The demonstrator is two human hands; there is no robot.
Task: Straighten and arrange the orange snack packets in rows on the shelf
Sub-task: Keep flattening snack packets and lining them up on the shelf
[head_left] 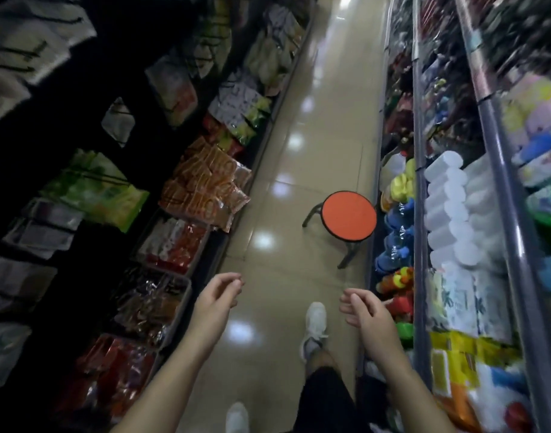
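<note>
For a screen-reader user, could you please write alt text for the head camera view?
In a shop aisle, a person's left hand and right hand are held out empty, fingers loosely curled. The orange snack packets lie jumbled on the low shelf at left, ahead of the hands. An orange-topped stool stands by the right-hand shelves.

The floor [283, 170] is shining glossy. The packets [205, 185] are glinting as crinkled plastic. The stool [348, 215] is showing a matt seat on metal legs.
</note>
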